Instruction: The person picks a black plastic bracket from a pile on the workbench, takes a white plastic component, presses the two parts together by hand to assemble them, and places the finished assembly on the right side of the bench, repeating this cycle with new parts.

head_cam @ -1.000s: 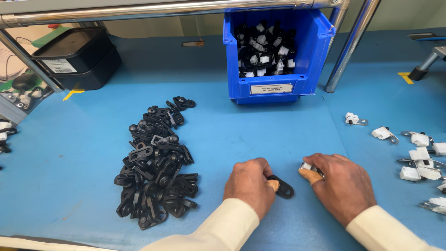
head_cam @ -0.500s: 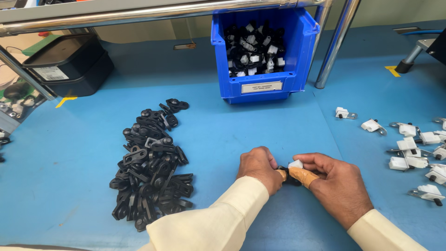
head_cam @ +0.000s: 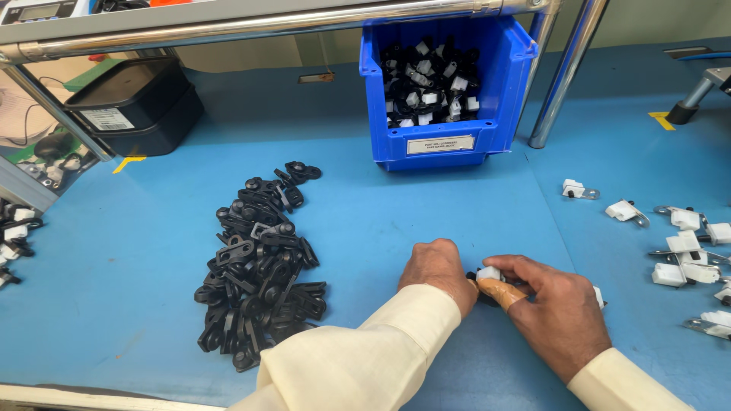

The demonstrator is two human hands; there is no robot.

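Note:
My left hand [head_cam: 435, 272] rests knuckles-up on the blue table [head_cam: 381, 228], fingers closed on a black clip that is mostly hidden under it. My right hand [head_cam: 554, 308] meets it from the right, pinching a small white part [head_cam: 488, 273] between thumb and forefinger; a tan cot covers one fingertip. The white part touches the black clip where the two hands join. A heap of black clips [head_cam: 259, 259] lies to the left of my hands.
A blue bin [head_cam: 445, 144] with black-and-white assembled parts stands at the back centre. Several white parts with metal tabs [head_cam: 681, 251] lie at the right. A black box [head_cam: 133, 103] sits at the back left. Metal frame posts [head_cam: 567, 72] rise behind.
My hands have come together: the right hand brought the white part up against the black clip in the left hand. The view shifted slightly.

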